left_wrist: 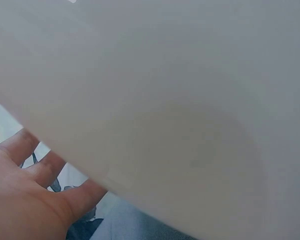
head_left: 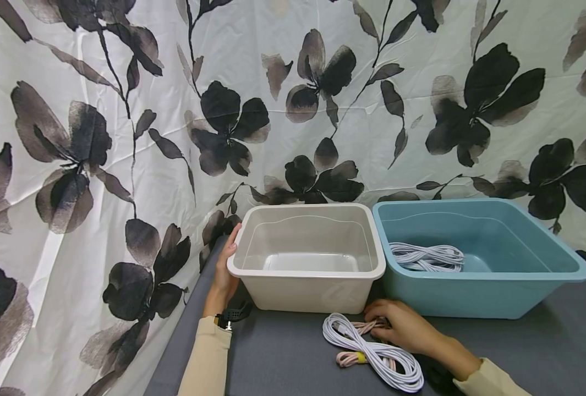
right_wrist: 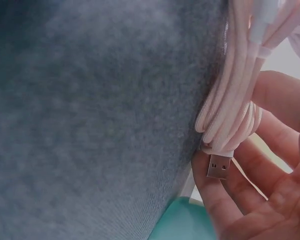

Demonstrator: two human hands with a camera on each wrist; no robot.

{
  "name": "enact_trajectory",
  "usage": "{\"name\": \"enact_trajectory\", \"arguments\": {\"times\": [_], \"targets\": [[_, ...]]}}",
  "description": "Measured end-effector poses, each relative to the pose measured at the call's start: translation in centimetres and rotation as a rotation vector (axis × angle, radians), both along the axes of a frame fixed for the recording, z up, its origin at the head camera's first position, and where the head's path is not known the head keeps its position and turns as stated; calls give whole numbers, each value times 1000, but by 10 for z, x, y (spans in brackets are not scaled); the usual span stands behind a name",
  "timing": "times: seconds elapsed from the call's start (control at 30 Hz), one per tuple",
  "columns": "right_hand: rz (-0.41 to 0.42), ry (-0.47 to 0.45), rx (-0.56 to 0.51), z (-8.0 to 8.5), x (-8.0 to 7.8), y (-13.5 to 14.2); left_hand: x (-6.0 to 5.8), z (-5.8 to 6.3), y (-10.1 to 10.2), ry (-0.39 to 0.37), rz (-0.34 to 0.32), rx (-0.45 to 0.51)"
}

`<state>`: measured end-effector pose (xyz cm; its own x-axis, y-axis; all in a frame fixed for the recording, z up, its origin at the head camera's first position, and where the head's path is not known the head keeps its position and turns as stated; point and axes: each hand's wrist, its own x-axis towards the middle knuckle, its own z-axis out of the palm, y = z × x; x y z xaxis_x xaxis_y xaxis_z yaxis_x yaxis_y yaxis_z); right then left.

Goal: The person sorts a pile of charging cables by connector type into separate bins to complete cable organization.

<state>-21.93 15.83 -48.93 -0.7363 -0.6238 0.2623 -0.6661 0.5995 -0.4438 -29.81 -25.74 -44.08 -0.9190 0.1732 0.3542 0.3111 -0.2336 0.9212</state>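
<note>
A beige plastic bin stands in the middle of the head view. My left hand rests against its left outer side, fingers fairly straight; in the left wrist view the bin wall hides the fingertips. In front of the bin, my right hand pinches a coiled pink USB cable between thumb and fingers, its metal plug pointing toward the fingers. A coiled white cable lies right beside that hand, over pink loops with a yellow band.
A blue bin stands right of the beige one, with coiled white cable inside at its left. Both bins sit on a dark grey cloth surface. Behind hangs a white floral curtain.
</note>
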Motion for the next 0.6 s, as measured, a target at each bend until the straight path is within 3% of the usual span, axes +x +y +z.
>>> {"name": "enact_trajectory", "arguments": {"times": [0.6], "targets": [[21,23,-15,2,-1,1,-2,-1,0,2,3,4]]}}
